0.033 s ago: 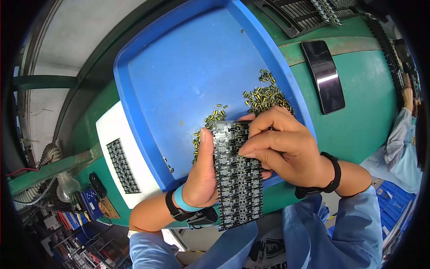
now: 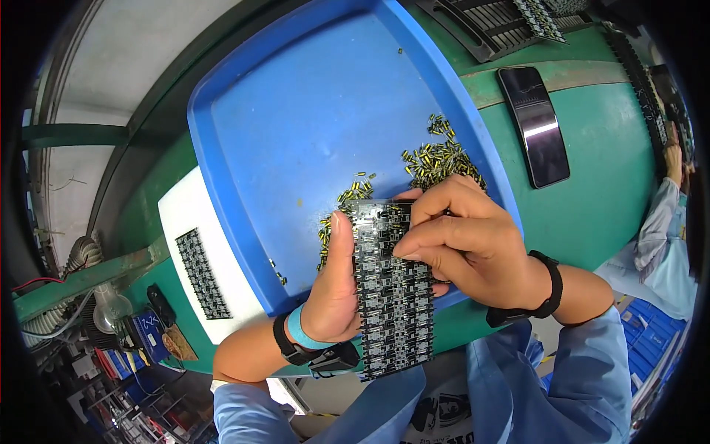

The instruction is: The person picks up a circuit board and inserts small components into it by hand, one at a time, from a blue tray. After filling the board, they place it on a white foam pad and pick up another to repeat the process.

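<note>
hardly anything moved; blue tray (image 2: 296,111) holds probable capacitors (image 2: 444,164)

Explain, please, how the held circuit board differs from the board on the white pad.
The held board is raised in the left grip; the pad board lies on the white pad.
The held board looks larger here, the pad board smaller, though real sizes cannot be judged.
The held board is partly covered by the right grip; the pad board is fully visible.
Both are dark, oblong and densely patterned.
</note>
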`<state>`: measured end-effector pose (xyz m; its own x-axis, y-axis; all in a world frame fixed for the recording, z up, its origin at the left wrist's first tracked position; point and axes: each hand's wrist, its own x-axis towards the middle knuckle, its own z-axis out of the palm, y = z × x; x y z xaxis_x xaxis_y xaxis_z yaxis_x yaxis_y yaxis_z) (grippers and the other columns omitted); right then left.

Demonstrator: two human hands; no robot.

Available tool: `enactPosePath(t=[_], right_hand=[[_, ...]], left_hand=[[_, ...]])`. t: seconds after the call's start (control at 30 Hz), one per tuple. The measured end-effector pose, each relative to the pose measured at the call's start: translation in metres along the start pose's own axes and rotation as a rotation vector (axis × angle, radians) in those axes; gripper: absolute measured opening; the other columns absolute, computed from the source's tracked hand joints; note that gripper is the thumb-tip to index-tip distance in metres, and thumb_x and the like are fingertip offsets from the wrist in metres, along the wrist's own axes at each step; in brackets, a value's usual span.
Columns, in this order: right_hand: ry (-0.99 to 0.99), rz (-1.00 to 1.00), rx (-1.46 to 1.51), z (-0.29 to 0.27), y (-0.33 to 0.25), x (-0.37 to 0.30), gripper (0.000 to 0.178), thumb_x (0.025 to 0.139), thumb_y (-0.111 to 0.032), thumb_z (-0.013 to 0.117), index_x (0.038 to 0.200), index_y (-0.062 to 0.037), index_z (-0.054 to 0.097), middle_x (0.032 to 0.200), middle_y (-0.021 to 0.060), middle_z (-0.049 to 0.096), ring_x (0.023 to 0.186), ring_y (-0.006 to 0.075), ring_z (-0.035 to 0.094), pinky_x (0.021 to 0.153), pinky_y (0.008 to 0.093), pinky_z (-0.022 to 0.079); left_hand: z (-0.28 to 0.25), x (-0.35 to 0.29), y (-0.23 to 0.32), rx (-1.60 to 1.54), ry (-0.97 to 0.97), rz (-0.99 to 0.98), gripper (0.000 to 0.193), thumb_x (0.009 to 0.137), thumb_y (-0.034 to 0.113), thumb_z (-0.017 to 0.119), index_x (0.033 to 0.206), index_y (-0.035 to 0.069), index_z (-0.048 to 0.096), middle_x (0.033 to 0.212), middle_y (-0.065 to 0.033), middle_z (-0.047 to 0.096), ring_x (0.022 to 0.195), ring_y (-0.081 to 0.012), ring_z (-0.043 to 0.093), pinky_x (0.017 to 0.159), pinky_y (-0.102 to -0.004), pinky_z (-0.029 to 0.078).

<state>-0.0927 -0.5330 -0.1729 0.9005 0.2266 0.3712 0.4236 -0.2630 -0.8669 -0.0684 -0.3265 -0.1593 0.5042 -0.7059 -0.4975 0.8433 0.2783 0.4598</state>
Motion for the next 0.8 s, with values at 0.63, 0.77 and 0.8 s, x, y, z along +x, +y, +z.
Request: enactPosePath(t=[0.63, 0.77, 0.8], right_hand=[[-0.054, -0.204, -0.233, -0.003, 0.0, 0.001, 0.024, 0.078, -0.008, 0.08, 0.102, -0.0118, 0.079, 0.099, 0.0021, 0.066, 0.089, 0.0242, 0.059, 0.089, 0.0418, 0.052], [-0.146, -0.372, -0.367, -0.011, -0.001, 0.003, 0.025, 0.084, -0.022, 0.075, 0.106, -0.0106, 0.08, 0.105, 0.0021, 0.069, 0.095, 0.0244, 0.061, 0.086, 0.0404, 0.05], [-0.146, -0.37, -0.367, -0.012, -0.001, 0.002, 0.025, 0.084, -0.022, 0.075, 0.106, -0.0106, 0.08, 0.105, 0.0021, 0.069, 0.095, 0.0244, 0.061, 0.086, 0.0404, 0.05]], left_hand=[[-0.002, -0.003, 0.003, -0.029, -0.061, -0.021, 0.092, 0.102, 0.08, 0.019, 0.161, 0.011, 0.035, 0.143, -0.0144, 0.06, 0.121, -0.0286, 0.069, 0.101, -0.0461, 0.062], [-0.008, -0.004, 0.0, -0.048, -0.058, -0.081, 0.092, 0.102, 0.08, 0.019, 0.161, 0.011, 0.036, 0.141, -0.0139, 0.061, 0.12, -0.0293, 0.069, 0.101, -0.0466, 0.062], [-0.01, -0.002, -0.002, -0.111, -0.091, -0.064, 0.092, 0.103, 0.08, 0.019, 0.161, 0.011, 0.036, 0.141, -0.0138, 0.061, 0.119, -0.0294, 0.069, 0.101, -0.0469, 0.062]])
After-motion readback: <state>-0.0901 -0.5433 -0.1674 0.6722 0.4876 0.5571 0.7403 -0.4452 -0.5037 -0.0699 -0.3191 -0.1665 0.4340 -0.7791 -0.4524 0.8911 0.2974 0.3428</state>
